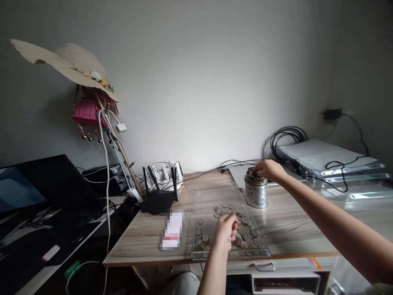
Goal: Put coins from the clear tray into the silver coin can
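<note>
My left hand (226, 230) is closed, thumb against curled fingers, over a clear plastic tray (202, 205). Whatever lies inside that fist is hidden from me. Loose silver and brassy coins (238, 241) are spread across the tray floor, on both sides of the hand. Just behind the tray's right side stands a round metal tin (256, 194) with a faded floral print. At the tin's top, my right hand (268, 169) has its fingers pinched together, pointing down. Anything between those fingertips is too small to make out.
A black router (159, 200) with upright antennas stands left of the tray, near a blurred pink-white paper (172, 230). Clear stacked trays (331, 159) and coiled black cable (287, 139) are at the right. A laptop (52, 188) and hat stand (123, 151) stand left.
</note>
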`<state>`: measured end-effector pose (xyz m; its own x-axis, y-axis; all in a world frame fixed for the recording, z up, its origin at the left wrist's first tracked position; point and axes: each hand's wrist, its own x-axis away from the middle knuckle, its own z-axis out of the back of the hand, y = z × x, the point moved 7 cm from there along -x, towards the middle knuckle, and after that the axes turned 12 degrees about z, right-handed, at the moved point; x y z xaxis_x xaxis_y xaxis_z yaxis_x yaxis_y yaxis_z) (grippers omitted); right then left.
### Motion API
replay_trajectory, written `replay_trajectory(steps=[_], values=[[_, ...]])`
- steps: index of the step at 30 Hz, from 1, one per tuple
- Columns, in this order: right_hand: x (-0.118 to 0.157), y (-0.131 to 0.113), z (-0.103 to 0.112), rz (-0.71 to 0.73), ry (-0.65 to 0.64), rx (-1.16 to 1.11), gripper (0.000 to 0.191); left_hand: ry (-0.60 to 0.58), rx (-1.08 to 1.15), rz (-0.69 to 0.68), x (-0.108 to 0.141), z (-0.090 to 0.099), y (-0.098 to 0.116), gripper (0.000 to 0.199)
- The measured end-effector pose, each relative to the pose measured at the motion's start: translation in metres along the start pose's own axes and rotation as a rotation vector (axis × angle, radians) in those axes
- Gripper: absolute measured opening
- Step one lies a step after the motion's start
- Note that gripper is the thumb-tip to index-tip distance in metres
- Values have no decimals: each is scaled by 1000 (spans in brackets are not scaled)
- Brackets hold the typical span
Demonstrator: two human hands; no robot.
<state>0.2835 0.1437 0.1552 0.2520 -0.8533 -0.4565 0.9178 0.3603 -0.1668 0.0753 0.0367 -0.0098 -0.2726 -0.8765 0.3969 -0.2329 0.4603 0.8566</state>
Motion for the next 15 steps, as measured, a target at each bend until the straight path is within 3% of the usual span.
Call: replay_trajectory(steps=[5,9,11,13,15], values=[[-2,-11,4,11,-36,81,18,16,-15,-18,0,1,0,39],[15,-40,10,37,134,80,27,16,-17,-10,0,1,0,41],[33,-70,-6,162,108,-35,27,7,-9,-13,-1,1,0,43],[56,-107,-38,363,-95,-246,27,2,-5,-20,-1,0,0,44],[78,-133,-61,474,-197,-453,32,-3,-10,-22,-2,0,0,43]])
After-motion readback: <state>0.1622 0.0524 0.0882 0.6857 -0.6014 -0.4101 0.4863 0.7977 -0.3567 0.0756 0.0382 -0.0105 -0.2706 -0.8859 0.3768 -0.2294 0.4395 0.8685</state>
